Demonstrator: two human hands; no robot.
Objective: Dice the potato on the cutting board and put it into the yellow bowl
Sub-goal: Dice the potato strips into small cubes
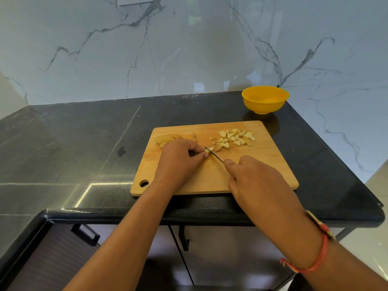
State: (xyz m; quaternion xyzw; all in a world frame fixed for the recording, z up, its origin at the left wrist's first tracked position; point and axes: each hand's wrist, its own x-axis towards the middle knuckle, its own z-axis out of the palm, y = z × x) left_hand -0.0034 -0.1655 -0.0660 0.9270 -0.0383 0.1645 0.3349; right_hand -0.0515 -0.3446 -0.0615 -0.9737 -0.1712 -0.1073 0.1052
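fingers of left hand pinch potato piece; right hand grips knife.

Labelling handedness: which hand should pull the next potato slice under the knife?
Left. The left hand, pinching a potato piece, lies beside the uncut slices; the right hand grips the knife.

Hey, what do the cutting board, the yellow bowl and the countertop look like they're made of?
Cutting board: wood or bamboo, matte, visible grain. Yellow bowl: probably plastic, smooth, slightly translucent rim. Countertop: polished dark speckled stone, likely granite, mirrors light.
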